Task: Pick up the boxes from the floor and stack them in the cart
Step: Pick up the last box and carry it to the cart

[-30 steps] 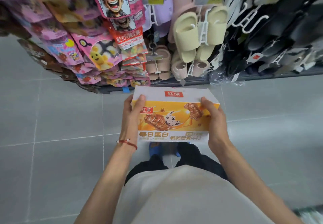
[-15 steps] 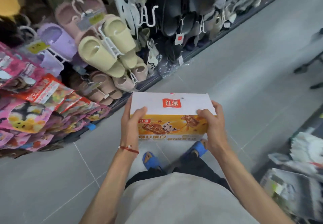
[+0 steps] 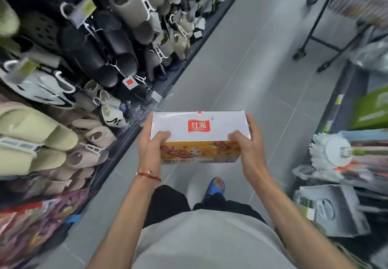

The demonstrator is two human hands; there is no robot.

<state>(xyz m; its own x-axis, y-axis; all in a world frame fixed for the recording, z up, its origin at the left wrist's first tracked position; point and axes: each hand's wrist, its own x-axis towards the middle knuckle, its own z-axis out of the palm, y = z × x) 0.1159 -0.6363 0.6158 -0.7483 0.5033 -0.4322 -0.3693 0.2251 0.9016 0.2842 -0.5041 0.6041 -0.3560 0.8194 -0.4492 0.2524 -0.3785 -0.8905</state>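
A person stands in a shop aisle holding a box (image 3: 199, 134) out in front, above the grey floor (image 3: 252, 63). The left hand (image 3: 151, 149) grips its left end and the right hand (image 3: 247, 144) its right end, thumbs curled over the white top with the red logo. Slippers (image 3: 37, 130) hang on the rack to the left; a black metal stand (image 3: 319, 31) sits far right, beside blurred shelves of goods.
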